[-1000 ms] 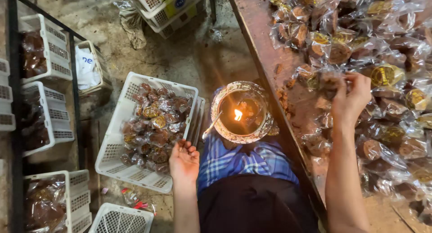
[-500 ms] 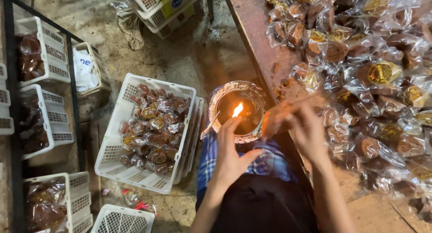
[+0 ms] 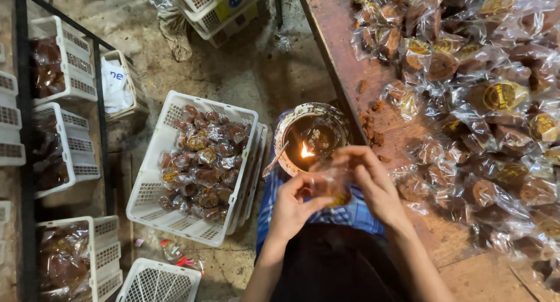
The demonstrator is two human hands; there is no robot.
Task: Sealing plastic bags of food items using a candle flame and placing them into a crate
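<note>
Packet [image 3: 331, 182], clear plastic with a brown round piece inside, is held between both hands just below the flame [image 3: 305, 151], at about 6 o'clock from the bowl [image 3: 291, 118]. Left hand [image 3: 294, 203] is closed on the packet's lower left side, thumb and fingers pinched on the wrap. Right hand [image 3: 373, 182] is closed on its top and right edge, fingers curled over from 1 o'clock. Packet is blurred; whether its edge touches the flame cannot be told.

Bowl is round, dark liquid inside, lit wick near its 6 o'clock rim; it is seen over the blue checked cloth [image 3: 350, 211] on the person's lap. A thin stick [image 3: 274, 160] is leaned on the bowl's rim at 8 o'clock.

White basket [image 3: 154, 188] is placed on the floor at 9 o'clock from the hands, filled with wrapped brown pieces [image 3: 201, 162]. More white baskets [image 3: 64, 63] are held in a dark metal rack [image 3: 23, 133] at far 9 o'clock; another empty one [image 3: 157, 281] is seen at 7 o'clock.

Wooden table [image 3: 344, 39] is located at 2 o'clock, its edge just beside the bowl. A heap of wrapped packets [image 3: 484, 92] is spread across it, with brown crumbs [image 3: 368, 124] near the edge.
</note>
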